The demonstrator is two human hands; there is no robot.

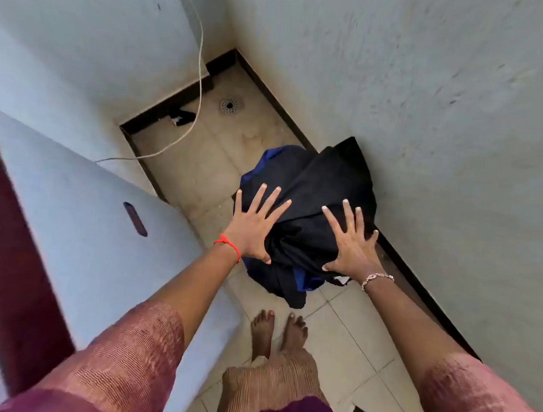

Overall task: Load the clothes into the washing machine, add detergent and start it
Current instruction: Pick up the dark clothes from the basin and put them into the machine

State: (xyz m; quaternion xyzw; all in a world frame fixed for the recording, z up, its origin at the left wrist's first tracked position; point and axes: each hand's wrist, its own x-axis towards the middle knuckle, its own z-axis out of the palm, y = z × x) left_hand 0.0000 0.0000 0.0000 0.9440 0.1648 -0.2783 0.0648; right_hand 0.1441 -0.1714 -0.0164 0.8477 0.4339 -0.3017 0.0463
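A heap of dark clothes (314, 190), black with some blue cloth, lies on the tiled floor against the right wall. My left hand (255, 227) is spread over its left side and my right hand (350, 245) over its right side. Both have fingers apart and nothing gripped; whether the palms touch the cloth I cannot tell. The grey washing machine (76, 208) stands at the left, seen from above, with a dark maroon lid (6, 258) at the far left.
Grey walls (435, 121) close in at the right and back. A white cable (199, 78) runs down the back wall to the machine. A floor drain (229, 105) sits in the corner. My bare feet (278, 334) stand just behind the heap.
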